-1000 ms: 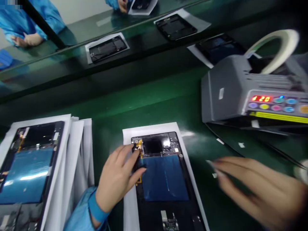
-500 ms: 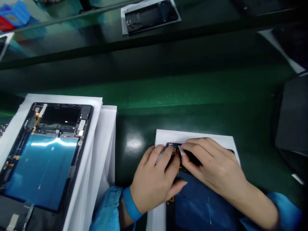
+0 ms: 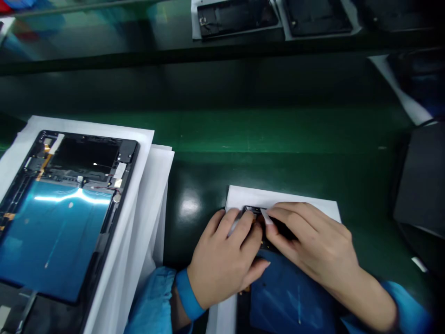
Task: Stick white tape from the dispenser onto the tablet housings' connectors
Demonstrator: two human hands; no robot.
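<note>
An opened tablet lies partly under my hands on a white sheet, its blue inner panel and dark upper part showing. My left hand, with a blue band at the wrist, rests over the tablet's upper left corner. Its fingers are bent and apart, the fingertips touching the corner and the thumb off to the side above the panel. A pale sliver shows between the fingers; I cannot tell what it is. Close beside it, my right hand pinches a small white strip between thumb and forefinger at the tablet's top edge.
To the left, another opened tablet lies on stacked white sheets. More opened devices, among them a tablet, sit on the raised dark ledge behind. At right stands a dark grey object on the green bench.
The whole view has shifted slightly, bringing more devices on the ledge into sight. Both hands keep nearly the same pose at the tablet, the white strip still in my right fingers.
</note>
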